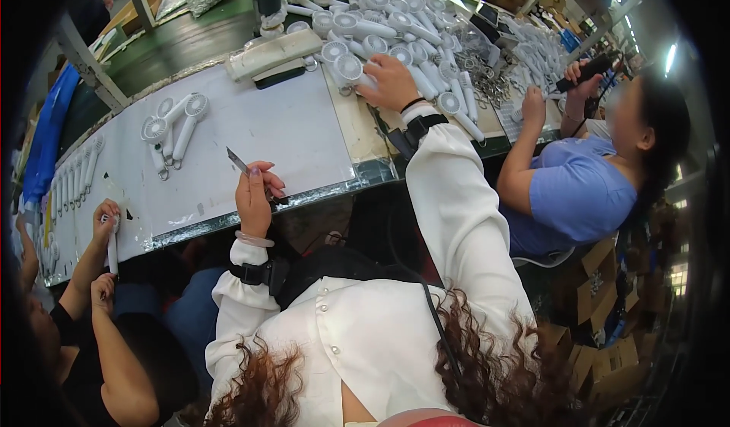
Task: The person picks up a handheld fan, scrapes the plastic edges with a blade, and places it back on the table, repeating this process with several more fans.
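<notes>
My left hand [255,195] rests at the near edge of the white work table [289,134], closed on a thin metal blade tool [237,161] that points up and left. My right hand [389,81] reaches far forward and grips a white hand-held fan [351,69] at the edge of a big pile of the same fans [395,24]. Both arms wear white sleeves with black wrist straps. A small group of finished white fans [173,123] lies on the table to the left.
A co-worker in a blue shirt [578,191] sits at my right, holding a black tool [589,69]. Another person's hand at left holds a white fan [112,248]. A row of fans [72,180] lines the far left. Cardboard boxes [608,290] stand lower right.
</notes>
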The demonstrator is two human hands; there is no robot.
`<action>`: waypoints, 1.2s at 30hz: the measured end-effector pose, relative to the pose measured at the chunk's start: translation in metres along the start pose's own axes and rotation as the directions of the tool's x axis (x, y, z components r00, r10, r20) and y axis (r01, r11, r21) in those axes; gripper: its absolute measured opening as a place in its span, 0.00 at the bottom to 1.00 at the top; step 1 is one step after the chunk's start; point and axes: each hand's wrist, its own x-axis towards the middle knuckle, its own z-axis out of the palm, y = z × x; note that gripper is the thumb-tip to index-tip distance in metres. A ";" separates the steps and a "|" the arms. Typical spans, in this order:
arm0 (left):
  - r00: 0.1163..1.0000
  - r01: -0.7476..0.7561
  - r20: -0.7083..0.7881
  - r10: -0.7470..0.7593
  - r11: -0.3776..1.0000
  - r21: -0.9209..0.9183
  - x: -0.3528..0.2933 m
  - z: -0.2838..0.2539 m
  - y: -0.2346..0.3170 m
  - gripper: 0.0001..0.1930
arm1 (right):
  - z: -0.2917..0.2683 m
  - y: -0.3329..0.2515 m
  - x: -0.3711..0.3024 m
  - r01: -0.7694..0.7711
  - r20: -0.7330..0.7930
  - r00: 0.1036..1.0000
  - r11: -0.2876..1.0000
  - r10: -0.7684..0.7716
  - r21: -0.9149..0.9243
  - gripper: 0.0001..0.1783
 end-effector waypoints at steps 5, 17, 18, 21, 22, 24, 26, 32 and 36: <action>1.000 0.018 -0.002 -0.018 1.000 0.001 -0.001 -0.002 0.003 0.18 | 0.017 0.012 -0.006 -0.057 0.026 0.998 0.996 0.059 -0.067 0.25; 1.000 0.031 0.003 -0.031 0.999 -0.016 0.003 -0.003 0.006 0.18 | -0.002 0.019 -0.016 0.174 0.178 0.964 0.974 -0.199 0.142 0.31; 0.999 0.034 0.005 -0.034 0.999 -0.019 0.003 -0.002 0.006 0.18 | -0.001 0.022 -0.015 0.140 0.166 0.972 0.977 -0.167 0.163 0.31; 0.999 0.046 0.004 -0.046 0.999 -0.016 0.001 -0.003 0.004 0.18 | -0.001 0.024 -0.015 0.070 0.145 0.984 0.973 -0.104 0.218 0.32; 0.999 0.035 0.014 -0.034 0.999 -0.023 0.001 -0.003 0.003 0.18 | -0.005 0.021 -0.013 0.089 0.182 0.975 0.970 -0.132 0.225 0.32; 0.999 0.009 0.039 -0.007 0.999 -0.042 0.003 -0.003 0.003 0.18 | -0.011 0.016 -0.011 0.127 0.252 0.950 0.965 -0.185 0.230 0.32; 0.999 0.010 0.034 -0.008 0.999 -0.040 0.002 -0.003 0.004 0.18 | -0.011 0.012 -0.012 0.128 0.264 0.942 0.950 -0.206 0.284 0.32; 0.999 0.024 0.037 -0.023 0.999 -0.034 0.000 -0.008 0.006 0.18 | -0.006 -0.021 -0.008 0.170 0.255 0.931 0.926 -0.263 0.337 0.32; 1.000 -0.001 0.017 0.002 1.000 -0.026 0.001 -0.006 0.008 0.18 | 0.000 -0.080 0.010 0.156 0.358 0.892 0.932 -0.275 0.326 0.34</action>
